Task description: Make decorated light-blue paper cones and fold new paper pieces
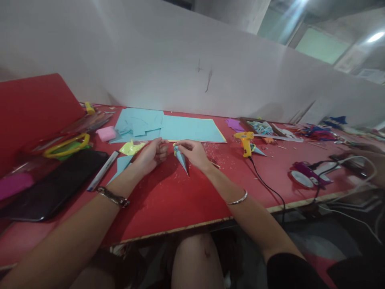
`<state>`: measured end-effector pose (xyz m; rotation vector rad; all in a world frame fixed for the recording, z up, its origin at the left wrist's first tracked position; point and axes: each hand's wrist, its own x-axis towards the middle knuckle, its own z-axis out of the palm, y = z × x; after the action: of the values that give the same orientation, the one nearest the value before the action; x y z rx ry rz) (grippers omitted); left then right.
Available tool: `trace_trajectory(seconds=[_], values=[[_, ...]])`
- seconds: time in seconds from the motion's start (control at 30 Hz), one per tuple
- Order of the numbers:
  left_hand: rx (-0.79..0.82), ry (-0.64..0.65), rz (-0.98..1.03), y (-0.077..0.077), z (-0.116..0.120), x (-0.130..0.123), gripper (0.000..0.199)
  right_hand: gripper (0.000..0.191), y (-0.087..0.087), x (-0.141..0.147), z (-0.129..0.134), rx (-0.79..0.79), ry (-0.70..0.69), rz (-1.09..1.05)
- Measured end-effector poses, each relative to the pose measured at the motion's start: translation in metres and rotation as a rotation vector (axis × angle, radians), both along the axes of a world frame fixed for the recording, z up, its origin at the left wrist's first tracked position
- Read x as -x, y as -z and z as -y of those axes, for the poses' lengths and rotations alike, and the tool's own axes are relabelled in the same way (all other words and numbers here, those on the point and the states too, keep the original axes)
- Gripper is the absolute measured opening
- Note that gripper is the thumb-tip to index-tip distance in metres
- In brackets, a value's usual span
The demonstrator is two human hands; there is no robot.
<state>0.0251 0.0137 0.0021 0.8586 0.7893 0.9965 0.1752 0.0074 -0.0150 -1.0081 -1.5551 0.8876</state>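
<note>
My right hand (194, 153) pinches the wide top end of a small light-blue cone (181, 161) with a yellow-green trim. The cone's tip points down toward the red tabletop (168, 200). Just left of it, my left hand (155, 153) has its fingers curled together; whatever they hold, if anything, is too small to make out. Light-blue sheets (189, 128) lie behind both hands. Beside my left wrist are a yellow-green piece (131, 148) and a blue piece of paper (122, 163).
A yellow glue gun (246, 143) with a black cord stands at the right, by another blue cone (259, 150). Further right are a purple device (311, 176) and a person's arm. A marker (103, 171) and black pouch (57, 186) lie left.
</note>
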Motion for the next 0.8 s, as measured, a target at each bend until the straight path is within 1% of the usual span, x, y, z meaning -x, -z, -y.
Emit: trace_trajectory(seconds=[0.13, 0.23, 0.3, 0.4, 0.47, 0.53, 0.6, 0.73, 0.8], values=[[0.006, -0.019, -0.018, 0.0006, 0.0009, -0.0002, 0.021, 0.016, -0.0017, -0.0007, -0.0002, 0.049, 0.040, -0.023], [0.009, -0.050, -0.045, -0.0004, 0.0023, -0.0016, 0.019, 0.025, -0.0017, -0.0009, -0.0002, 0.052, 0.030, -0.028], [0.005, -0.042, -0.051, -0.0008, 0.0023, -0.0019, 0.018, 0.024, -0.0005, -0.0008, -0.0003, 0.030, 0.021, -0.018], [-0.003, -0.014, -0.038, 0.0002, 0.0008, -0.0010, 0.017, 0.012, 0.0015, -0.0005, -0.0005, -0.013, -0.014, -0.035], [-0.008, -0.002, -0.029, 0.0016, -0.0004, -0.0002, 0.016, 0.010, 0.0014, -0.0003, -0.0002, 0.004, -0.052, -0.057], [-0.009, 0.005, -0.028, 0.0028, -0.0012, 0.0004, 0.015, 0.011, 0.0001, -0.0001, 0.0004, 0.040, -0.052, -0.062], [-0.016, 0.005, -0.033, 0.0033, -0.0015, 0.0004, 0.015, 0.014, -0.0017, 0.0002, 0.0009, 0.056, -0.025, -0.063], [-0.030, 0.007, -0.049, 0.0032, -0.0012, 0.0000, 0.014, 0.025, -0.0031, 0.0009, 0.0013, 0.055, -0.002, -0.061], [-0.035, 0.004, -0.053, 0.0033, -0.0010, 0.0000, 0.013, 0.020, -0.0027, 0.0010, 0.0011, 0.040, 0.005, -0.041]])
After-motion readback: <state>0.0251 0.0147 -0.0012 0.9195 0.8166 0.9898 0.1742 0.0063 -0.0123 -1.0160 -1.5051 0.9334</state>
